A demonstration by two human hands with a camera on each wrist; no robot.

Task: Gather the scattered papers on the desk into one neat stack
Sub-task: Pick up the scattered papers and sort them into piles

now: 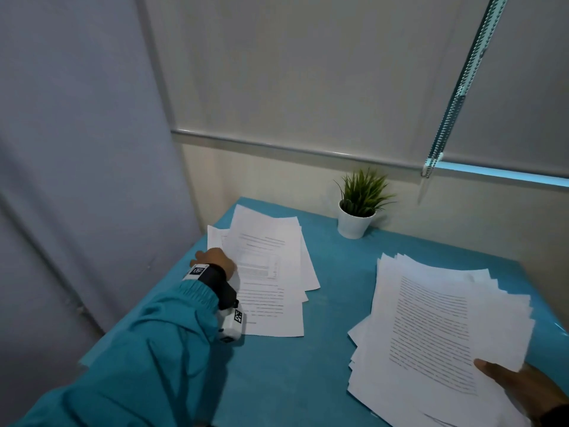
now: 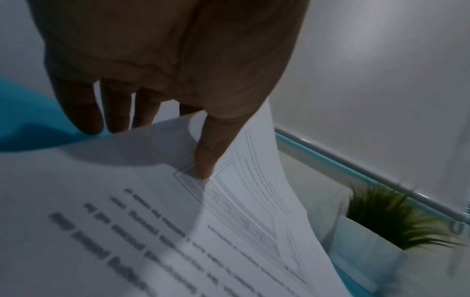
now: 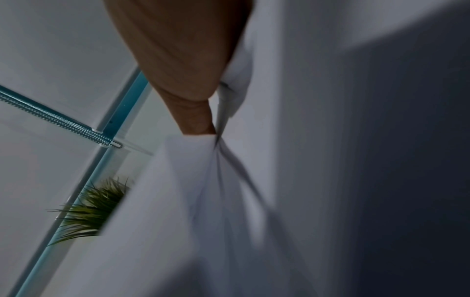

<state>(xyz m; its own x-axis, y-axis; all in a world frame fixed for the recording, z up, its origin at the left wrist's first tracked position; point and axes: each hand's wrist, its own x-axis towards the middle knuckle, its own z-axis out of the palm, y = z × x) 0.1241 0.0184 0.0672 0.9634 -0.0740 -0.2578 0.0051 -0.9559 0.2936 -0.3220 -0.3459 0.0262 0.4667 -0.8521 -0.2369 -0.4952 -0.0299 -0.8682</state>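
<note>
Several printed white sheets (image 1: 271, 272) lie loosely overlapped at the far left of the blue desk (image 1: 308, 371). My left hand (image 1: 215, 260) is at their left edge. In the left wrist view its thumb (image 2: 203, 160) lies on top of the sheets (image 2: 127, 201) and the fingers (image 2: 86, 112) go under their edge, pinching them, while a top sheet (image 2: 259, 191) curls up beside the thumb. At the near right, my right hand (image 1: 520, 386) holds a thick, fanned stack of papers (image 1: 440, 334) by its near corner. The thumb (image 3: 195, 120) presses on that stack (image 3: 279, 180).
A small green plant in a white pot (image 1: 357, 211) stands at the back of the desk, between the two piles. A wall (image 1: 77, 149) runs along the desk's left edge. A roller blind with a bead chain (image 1: 462, 87) hangs behind.
</note>
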